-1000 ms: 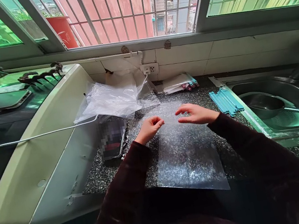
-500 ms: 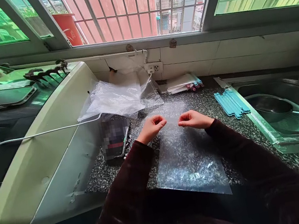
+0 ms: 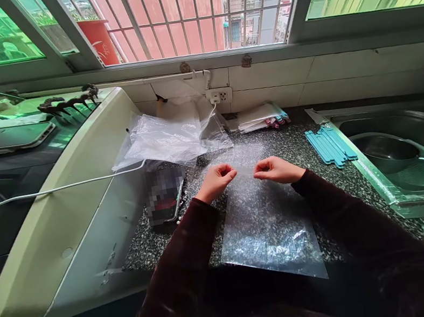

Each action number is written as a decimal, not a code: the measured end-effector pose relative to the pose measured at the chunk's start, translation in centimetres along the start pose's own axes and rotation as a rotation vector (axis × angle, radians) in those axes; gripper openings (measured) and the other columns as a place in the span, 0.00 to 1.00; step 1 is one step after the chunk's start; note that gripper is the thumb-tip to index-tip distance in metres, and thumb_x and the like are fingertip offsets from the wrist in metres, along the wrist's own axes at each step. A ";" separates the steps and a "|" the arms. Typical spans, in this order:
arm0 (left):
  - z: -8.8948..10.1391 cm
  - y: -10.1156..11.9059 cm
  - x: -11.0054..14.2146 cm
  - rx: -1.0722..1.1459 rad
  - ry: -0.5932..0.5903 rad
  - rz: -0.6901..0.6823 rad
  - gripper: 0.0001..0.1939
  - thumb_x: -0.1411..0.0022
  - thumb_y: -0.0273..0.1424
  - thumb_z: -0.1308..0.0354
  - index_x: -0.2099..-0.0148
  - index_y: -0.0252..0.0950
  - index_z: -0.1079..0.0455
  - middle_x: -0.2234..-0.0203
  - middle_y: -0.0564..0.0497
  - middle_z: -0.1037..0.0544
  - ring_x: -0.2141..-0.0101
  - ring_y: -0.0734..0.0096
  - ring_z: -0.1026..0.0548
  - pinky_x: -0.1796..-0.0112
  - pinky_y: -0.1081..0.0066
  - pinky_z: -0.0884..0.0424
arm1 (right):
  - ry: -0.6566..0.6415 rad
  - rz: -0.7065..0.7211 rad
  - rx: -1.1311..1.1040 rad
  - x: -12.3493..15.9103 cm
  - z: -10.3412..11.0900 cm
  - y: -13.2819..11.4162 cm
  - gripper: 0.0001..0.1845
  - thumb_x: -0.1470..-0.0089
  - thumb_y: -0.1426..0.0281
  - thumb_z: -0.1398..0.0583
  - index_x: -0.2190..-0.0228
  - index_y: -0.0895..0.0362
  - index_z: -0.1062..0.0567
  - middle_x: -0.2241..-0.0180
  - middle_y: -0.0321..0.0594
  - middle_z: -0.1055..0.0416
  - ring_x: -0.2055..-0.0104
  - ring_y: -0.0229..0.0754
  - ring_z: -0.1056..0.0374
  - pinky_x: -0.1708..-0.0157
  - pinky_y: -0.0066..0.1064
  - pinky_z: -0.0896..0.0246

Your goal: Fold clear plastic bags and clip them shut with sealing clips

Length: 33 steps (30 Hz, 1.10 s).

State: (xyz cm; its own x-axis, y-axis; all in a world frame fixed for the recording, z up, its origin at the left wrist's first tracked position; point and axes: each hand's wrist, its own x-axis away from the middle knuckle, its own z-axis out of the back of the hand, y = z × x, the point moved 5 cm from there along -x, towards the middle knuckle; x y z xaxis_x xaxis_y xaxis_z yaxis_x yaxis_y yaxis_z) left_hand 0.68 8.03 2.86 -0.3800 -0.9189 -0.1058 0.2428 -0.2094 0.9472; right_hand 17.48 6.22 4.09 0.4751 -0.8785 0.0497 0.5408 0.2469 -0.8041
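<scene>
A clear plastic bag (image 3: 268, 225) hangs down toward me over the speckled counter, its lower edge reaching past the counter's front. My left hand (image 3: 218, 180) pinches its upper edge between thumb and fingers. A short way to the right, my right hand (image 3: 277, 170) pinches the same edge. The film between the two hands is see-through, and its exact outline there is hard to make out. To the left of my left hand lies a phone (image 3: 164, 194), its screen blurred.
Clear plastic bags (image 3: 167, 136) lie piled at the back left. Packed strips (image 3: 262, 117) rest by the wall. Light-blue strips (image 3: 330, 146) lie beside the sink (image 3: 392, 203), which holds a dark pan (image 3: 383, 150). A white cable (image 3: 57, 190) crosses the white appliance (image 3: 85, 164) at left.
The view has shifted very slightly. Both hands keep their pinch on the plastic bag, and its lower edge has moved a little toward me.
</scene>
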 end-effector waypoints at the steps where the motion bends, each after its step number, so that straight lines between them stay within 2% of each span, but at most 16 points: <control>1: 0.0 0.0 0.0 -0.006 -0.001 -0.005 0.14 0.53 0.40 0.44 0.76 0.32 0.36 0.83 0.57 0.37 0.79 0.79 0.42 0.75 0.75 0.45 | 0.001 0.004 0.009 0.0 0.1 -0.1 0.15 0.55 0.59 0.42 0.78 0.60 0.29 0.79 0.36 0.33 0.75 0.35 0.40 0.72 0.28 0.45; 7: -0.1 0.4 0.0 -0.109 -0.033 -0.058 0.12 0.53 0.38 0.42 0.74 0.33 0.33 0.82 0.56 0.35 0.78 0.77 0.39 0.74 0.75 0.42 | -0.004 0.039 0.108 0.4 0.1 -0.8 0.13 0.53 0.62 0.43 0.77 0.60 0.28 0.78 0.37 0.31 0.74 0.35 0.38 0.70 0.27 0.44; 13: -0.8 1.2 0.3 -0.261 -0.116 -0.144 0.06 0.51 0.30 0.41 0.76 0.33 0.31 0.79 0.54 0.31 0.73 0.74 0.34 0.69 0.73 0.38 | 0.027 0.050 0.251 0.6 -0.2 -0.7 0.12 0.52 0.64 0.43 0.76 0.60 0.25 0.78 0.38 0.29 0.75 0.35 0.38 0.72 0.27 0.45; 21: -1.0 1.5 0.4 -0.238 -0.141 -0.170 0.05 0.50 0.25 0.42 0.77 0.32 0.32 0.79 0.55 0.32 0.73 0.76 0.35 0.69 0.74 0.39 | 0.017 0.058 0.261 0.5 -0.3 -0.6 0.12 0.51 0.65 0.44 0.75 0.60 0.25 0.78 0.38 0.29 0.75 0.35 0.38 0.72 0.26 0.46; 33: -1.0 1.4 0.4 -0.266 -0.141 -0.174 0.06 0.50 0.27 0.43 0.78 0.33 0.33 0.79 0.54 0.31 0.73 0.74 0.34 0.66 0.73 0.38 | -0.003 0.040 0.256 0.5 -0.4 -0.5 0.13 0.51 0.64 0.44 0.75 0.60 0.25 0.78 0.38 0.29 0.75 0.35 0.38 0.71 0.27 0.46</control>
State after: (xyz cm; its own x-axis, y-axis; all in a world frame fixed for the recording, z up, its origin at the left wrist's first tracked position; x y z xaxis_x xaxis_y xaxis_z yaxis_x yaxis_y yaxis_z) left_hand 1.79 7.05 3.85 -0.5511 -0.8106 -0.1981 0.3810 -0.4557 0.8045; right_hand 17.13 5.51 4.29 0.5016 -0.8648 0.0225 0.6792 0.3776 -0.6293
